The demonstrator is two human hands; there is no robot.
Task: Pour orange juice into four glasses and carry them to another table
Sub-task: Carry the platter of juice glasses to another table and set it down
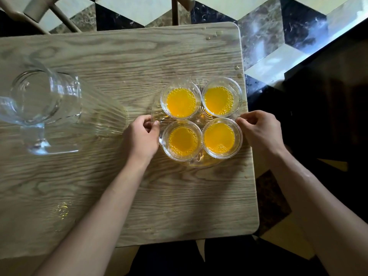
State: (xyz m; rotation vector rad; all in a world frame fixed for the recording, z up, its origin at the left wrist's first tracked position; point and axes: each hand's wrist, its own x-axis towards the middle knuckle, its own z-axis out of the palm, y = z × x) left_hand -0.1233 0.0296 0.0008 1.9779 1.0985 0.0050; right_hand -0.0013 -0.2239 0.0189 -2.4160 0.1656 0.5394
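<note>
On the wood-grain table (139, 56), both hands grip a ribbed glass tray (159, 116).

Both bare forearms reach forward, left hand (142, 136) and right hand (258, 130) curled, fingers pinching.

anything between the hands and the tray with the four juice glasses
No. The left hand fingers already pinch the clear tray at its left rim, and the right hand fingers sit at its right rim. The empty glass pitcher stands well off to the left.
</note>
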